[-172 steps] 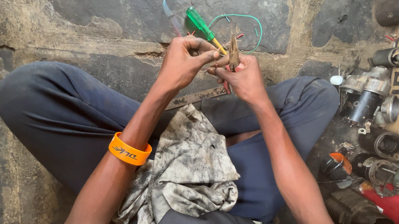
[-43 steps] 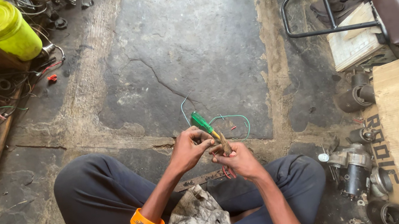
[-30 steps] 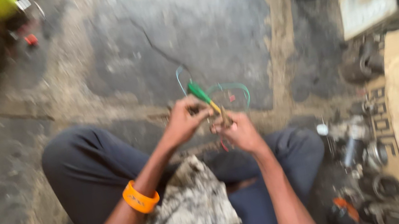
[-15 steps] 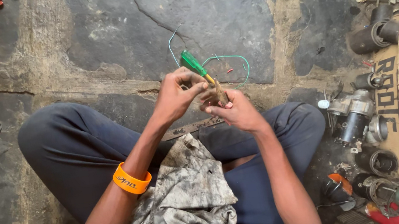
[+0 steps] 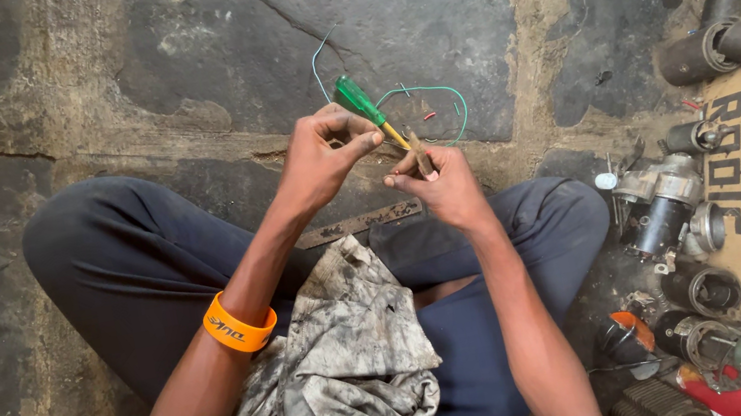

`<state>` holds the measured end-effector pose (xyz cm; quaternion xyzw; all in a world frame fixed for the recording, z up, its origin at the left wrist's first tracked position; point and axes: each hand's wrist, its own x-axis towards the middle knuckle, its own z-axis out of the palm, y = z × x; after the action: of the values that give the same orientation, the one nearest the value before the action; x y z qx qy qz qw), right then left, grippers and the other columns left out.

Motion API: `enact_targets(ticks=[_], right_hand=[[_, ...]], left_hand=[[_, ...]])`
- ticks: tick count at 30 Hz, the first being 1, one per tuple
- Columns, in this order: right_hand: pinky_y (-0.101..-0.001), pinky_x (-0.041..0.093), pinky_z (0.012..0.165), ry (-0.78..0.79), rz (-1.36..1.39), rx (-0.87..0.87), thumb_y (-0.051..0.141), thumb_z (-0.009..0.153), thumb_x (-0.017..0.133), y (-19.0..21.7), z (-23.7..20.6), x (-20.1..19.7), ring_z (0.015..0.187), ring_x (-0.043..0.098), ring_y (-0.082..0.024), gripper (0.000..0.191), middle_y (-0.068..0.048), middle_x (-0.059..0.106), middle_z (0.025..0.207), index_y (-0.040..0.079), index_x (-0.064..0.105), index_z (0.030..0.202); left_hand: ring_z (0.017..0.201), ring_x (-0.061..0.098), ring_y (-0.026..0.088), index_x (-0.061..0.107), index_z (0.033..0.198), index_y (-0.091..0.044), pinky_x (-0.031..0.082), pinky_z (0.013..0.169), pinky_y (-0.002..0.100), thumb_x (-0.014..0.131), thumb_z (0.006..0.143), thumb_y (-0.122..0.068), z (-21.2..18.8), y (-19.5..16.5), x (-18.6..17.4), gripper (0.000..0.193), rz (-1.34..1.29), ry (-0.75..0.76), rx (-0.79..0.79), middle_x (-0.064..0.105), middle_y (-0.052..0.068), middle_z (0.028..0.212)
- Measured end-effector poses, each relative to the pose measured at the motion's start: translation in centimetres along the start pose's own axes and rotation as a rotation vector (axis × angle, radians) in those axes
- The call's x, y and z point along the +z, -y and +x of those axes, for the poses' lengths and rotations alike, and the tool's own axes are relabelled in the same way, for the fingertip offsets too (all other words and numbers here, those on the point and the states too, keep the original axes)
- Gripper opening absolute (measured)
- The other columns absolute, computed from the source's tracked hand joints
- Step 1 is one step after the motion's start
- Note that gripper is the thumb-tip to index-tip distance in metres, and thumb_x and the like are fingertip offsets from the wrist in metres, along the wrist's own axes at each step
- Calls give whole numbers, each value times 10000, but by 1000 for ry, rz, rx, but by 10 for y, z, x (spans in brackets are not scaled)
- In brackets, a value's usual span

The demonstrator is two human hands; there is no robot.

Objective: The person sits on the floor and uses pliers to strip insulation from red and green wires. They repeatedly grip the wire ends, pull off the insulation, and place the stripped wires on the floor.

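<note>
Sitting cross-legged on the floor (image 5: 113,71), mid-job on a small part. Left hand (image 5: 320,151) has its fingers pinched round a green-handled screwdriver (image 5: 365,105), shaft angled down to the right. Right hand (image 5: 443,187) has its fingers clenched on a small brownish part (image 5: 419,151), held just above the lap; the tip meets it there. Looks like prying or scraping work, so steady pressure and a firm hold matter. Both wrists are bent inward, elbows out. A green wire (image 5: 432,96) loops on the floor behind.
</note>
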<state>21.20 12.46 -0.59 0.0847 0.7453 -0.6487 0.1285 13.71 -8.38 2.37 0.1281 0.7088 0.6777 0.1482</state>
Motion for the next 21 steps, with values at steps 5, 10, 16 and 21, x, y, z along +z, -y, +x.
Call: enact_targets(ticks=[5,10,16,21], right_hand=[[-261,446,540,15,-45,91,42,861,833,13,-5,3,638,540,-79,175,-19,634,753,-8,666,858],[-219,540,715,166,94,5,32,895,729,26,-8,0,815,639,-32,241,-5,729,939,24,694,1133],[-238,555,706,158,52,-17,45,928,701,22,-7,-2,806,658,-59,189,-20,782,956,-14,724,1106],[-223,524,704,70,75,-60,-30,862,787,7,-4,-2,814,652,-64,185,-31,726,910,-20,727,1036]], left_hand=[[781,582,79,796,924,-9,476,702,265,816,870,-152,-1,0,1,154,7,-2,9,657,18,871],[761,568,70,796,930,-14,456,674,257,809,879,-152,0,-4,-5,147,10,-31,25,655,13,875],[738,557,61,797,927,-17,449,660,252,811,876,-150,0,-8,-9,144,19,-51,17,636,3,856],[745,557,60,793,926,-14,447,662,250,816,878,-147,-1,-9,-8,143,19,-39,23,635,3,859]])
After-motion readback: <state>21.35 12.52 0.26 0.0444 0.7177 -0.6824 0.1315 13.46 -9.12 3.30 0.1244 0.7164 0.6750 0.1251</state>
